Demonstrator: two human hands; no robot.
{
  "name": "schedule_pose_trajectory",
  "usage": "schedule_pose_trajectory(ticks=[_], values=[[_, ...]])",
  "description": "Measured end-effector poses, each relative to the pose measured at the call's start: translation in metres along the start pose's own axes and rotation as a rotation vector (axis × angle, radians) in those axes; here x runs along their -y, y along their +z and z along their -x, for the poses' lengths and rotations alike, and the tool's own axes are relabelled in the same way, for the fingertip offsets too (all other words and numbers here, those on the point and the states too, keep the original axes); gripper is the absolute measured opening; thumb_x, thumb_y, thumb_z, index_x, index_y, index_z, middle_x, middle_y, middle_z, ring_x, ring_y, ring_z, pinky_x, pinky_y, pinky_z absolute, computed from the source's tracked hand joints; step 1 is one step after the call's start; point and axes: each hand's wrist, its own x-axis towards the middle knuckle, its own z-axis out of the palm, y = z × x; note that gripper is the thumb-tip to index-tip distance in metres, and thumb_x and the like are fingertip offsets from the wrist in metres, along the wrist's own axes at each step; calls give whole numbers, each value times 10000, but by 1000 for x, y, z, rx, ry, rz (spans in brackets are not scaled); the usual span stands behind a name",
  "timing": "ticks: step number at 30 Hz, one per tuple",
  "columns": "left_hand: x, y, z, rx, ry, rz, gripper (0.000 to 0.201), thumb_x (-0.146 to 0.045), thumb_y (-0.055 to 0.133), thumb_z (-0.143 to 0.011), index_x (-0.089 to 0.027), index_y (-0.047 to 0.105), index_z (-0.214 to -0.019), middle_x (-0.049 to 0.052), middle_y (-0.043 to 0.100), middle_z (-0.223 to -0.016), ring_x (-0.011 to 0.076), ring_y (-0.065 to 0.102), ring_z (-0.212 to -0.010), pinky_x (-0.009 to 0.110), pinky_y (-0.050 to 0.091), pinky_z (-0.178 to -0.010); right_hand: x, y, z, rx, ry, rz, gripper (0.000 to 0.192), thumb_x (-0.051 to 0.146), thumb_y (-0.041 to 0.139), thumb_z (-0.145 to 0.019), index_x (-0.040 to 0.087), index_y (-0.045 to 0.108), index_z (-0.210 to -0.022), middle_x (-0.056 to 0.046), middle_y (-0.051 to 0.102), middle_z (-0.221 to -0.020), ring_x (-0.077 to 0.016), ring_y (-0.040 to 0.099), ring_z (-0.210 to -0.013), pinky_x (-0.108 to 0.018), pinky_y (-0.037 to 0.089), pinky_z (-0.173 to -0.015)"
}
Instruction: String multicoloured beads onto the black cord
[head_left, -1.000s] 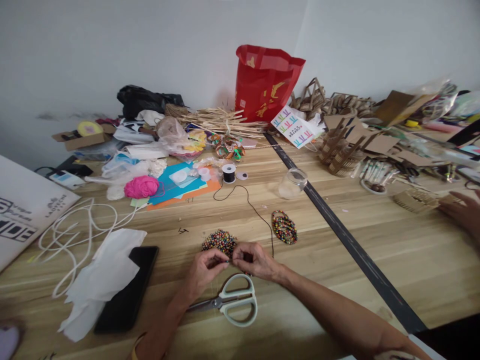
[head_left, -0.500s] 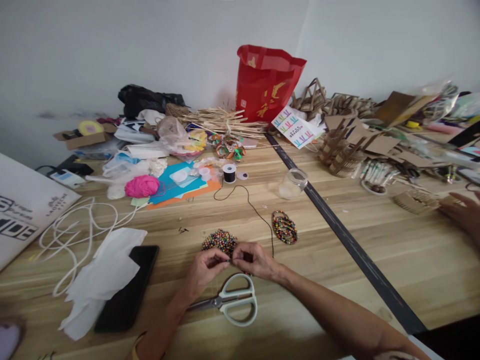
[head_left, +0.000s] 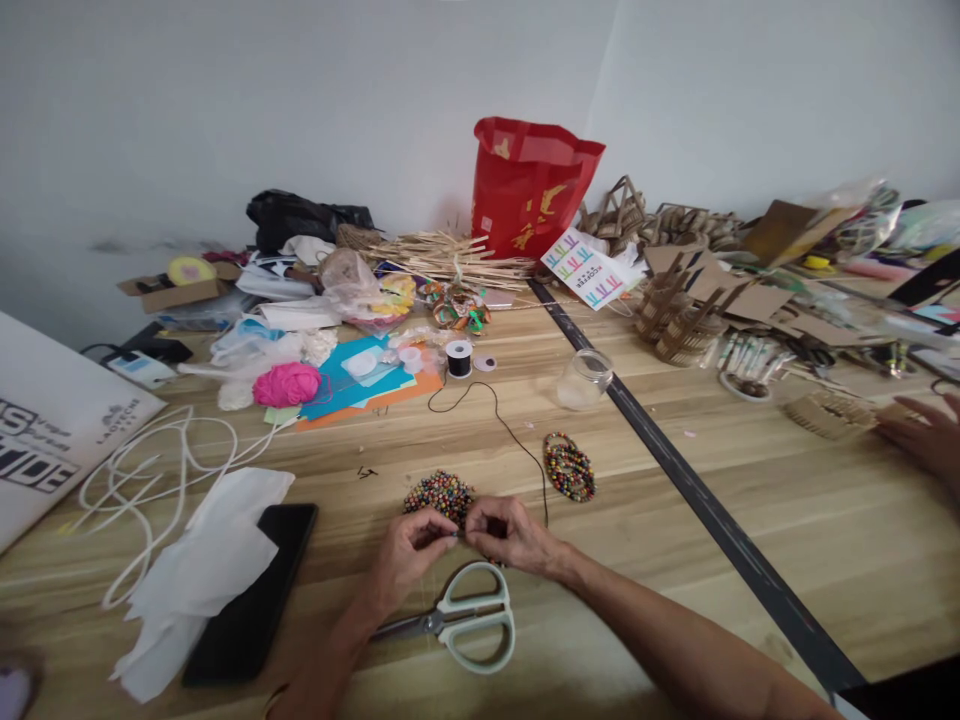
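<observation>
My left hand (head_left: 407,556) and my right hand (head_left: 510,533) meet fingertip to fingertip just in front of a pile of small coloured beads (head_left: 439,493) on the wooden table (head_left: 750,480). Both pinch something tiny between thumb and finger, a bead or the black thread; I cannot tell which. The thread (head_left: 504,422) runs from my right hand back to a black spool (head_left: 458,359). A second heap of strung beads (head_left: 569,466) lies to the right. Pale green scissors (head_left: 465,619) rest under my wrists.
A black phone (head_left: 255,590) and white tissue (head_left: 202,560) lie at the left, near white cord (head_left: 142,470). A glass jar (head_left: 584,379), a red bag (head_left: 529,186), pink yarn (head_left: 287,384) and craft clutter fill the back. Another person's hand (head_left: 926,436) rests at the right edge.
The view has tipped slightly, so everything sits a little lower in the frame. My hands stay pinched together at the bead pile.
</observation>
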Motion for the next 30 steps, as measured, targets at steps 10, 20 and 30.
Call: schedule_pose_trajectory(ticks=[10,20,30], values=[[4,0,0,-10,29,-35,80,-215,667,-634,-158,691,-686,16,685,-637,154,610,-606,236,481,-591,-1,1,-1,-14,21,17,86,208,594,-774,137,587,-725,30,498,-615,-77,419,-540,-181,335,-500],[8,0,0,-25,34,-26,98,-212,654,-635,-154,700,-699,18,689,-638,151,605,-598,233,481,-586,2,1,-1,-7,23,15,97,211,590,-777,133,584,-719,24,504,-627,-80,426,-549,-183,329,-501],[4,1,1,-7,40,-20,66,-176,650,-638,-153,687,-688,24,689,-662,161,628,-635,242,497,-624,0,1,-1,-7,15,26,82,198,582,-770,128,596,-728,12,515,-643,-90,440,-573,-192,343,-526]])
